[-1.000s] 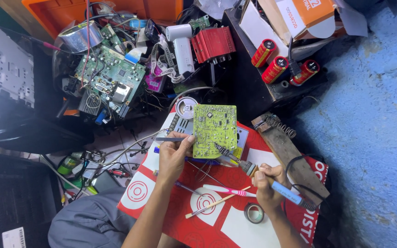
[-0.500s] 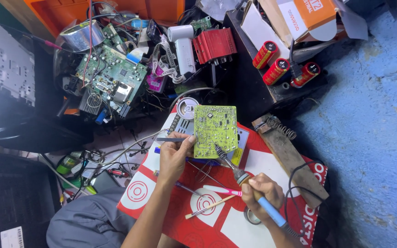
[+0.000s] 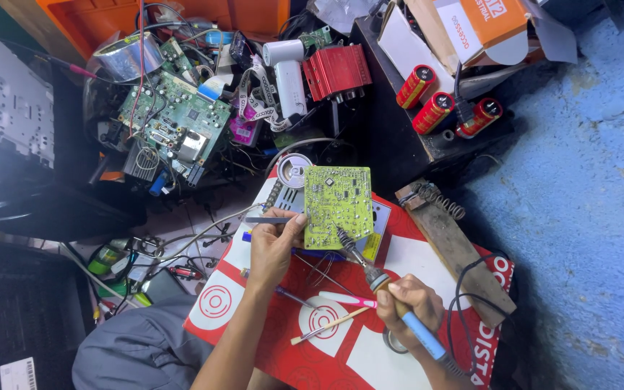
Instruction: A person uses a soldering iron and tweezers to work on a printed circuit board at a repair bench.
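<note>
The right hand (image 3: pixel 409 303) grips a blue soldering iron (image 3: pixel 391 300), tip touching the yellow-green circuit board (image 3: pixel 337 206). The left hand (image 3: pixel 272 242) is closed on thin tweezers (image 3: pixel 265 220) at the board's left edge. Board lies on the red & white sheet (image 3: pixel 413 263), w/ a wooden stand (image 3: pixel 456 253) just beside.

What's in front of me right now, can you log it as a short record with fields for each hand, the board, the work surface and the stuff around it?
Left hand: left hand steadies the yellow-green circuit board at its left edge, a thin metal tool in its grip
Right hand: right hand holds a blue-handled soldering iron, tip on the board's lower part
Work surface: red and white printed sheet
Nearby on sheet: pink pen, roll of tape
Right side: wooden iron stand with a coiled spring
Behind: larger green circuit board, three red capacitors
</note>
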